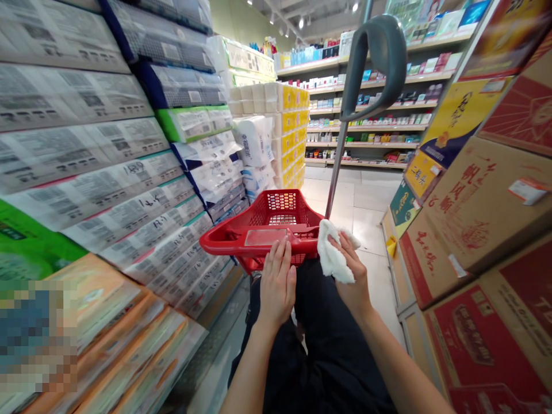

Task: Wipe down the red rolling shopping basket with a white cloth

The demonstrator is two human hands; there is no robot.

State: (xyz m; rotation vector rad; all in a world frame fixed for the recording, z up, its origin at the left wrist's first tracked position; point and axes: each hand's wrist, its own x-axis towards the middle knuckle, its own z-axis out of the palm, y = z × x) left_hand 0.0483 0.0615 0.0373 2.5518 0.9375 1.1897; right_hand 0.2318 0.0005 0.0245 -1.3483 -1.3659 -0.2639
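Note:
A red plastic shopping basket point(241, 238) on wheels stands in the aisle right in front of me. Its grey pull handle point(379, 57) rises on a metal pole point(335, 167) at the basket's right side. My left hand point(277, 282) lies flat on the basket's near rim, fingers stretched out and together. My right hand point(351, 270) presses a crumpled white cloth point(331, 253) against the basket's near right corner, with the fingers closed on the cloth.
Stacked packs of tissue and toilet paper point(129, 190) fill the left side. Cardboard cartons point(483, 201) with red print line the right. A tiled floor point(362, 201) runs ahead to shelves of goods point(371, 109) at the far end.

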